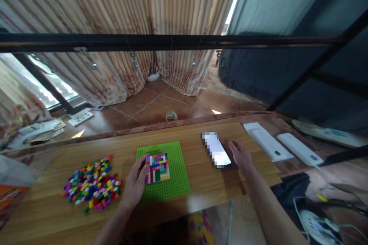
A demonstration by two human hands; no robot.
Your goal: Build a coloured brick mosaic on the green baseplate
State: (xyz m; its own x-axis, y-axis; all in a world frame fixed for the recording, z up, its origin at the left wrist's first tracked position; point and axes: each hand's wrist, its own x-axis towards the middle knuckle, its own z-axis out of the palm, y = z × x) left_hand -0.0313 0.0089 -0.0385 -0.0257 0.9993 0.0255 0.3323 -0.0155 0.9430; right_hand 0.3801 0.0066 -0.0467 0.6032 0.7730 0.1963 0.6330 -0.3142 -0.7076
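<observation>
My left hand (137,178) is at the left edge of a small square panel of colourful toy bricks (159,168), its thumb and index finger curled over that edge. The panel lies on a green studded baseplate (179,178), with its rows of many colours facing up. Beside a smartphone (217,150) with a bright screen, my right hand (240,155) hovers or rests close to the wooden table; I cannot tell which. Its fingers are loosely extended with nothing visible in them. A loose heap of small coloured bricks (92,185) spreads out left of my left hand.
The wooden table (207,187) has a dark bar (172,42) running across beyond it. Two white devices (267,143) lie past its right end, near a power strip with cables (319,226). An orange and white bag (13,187) stands at the far left. Curtains (115,7) hang behind.
</observation>
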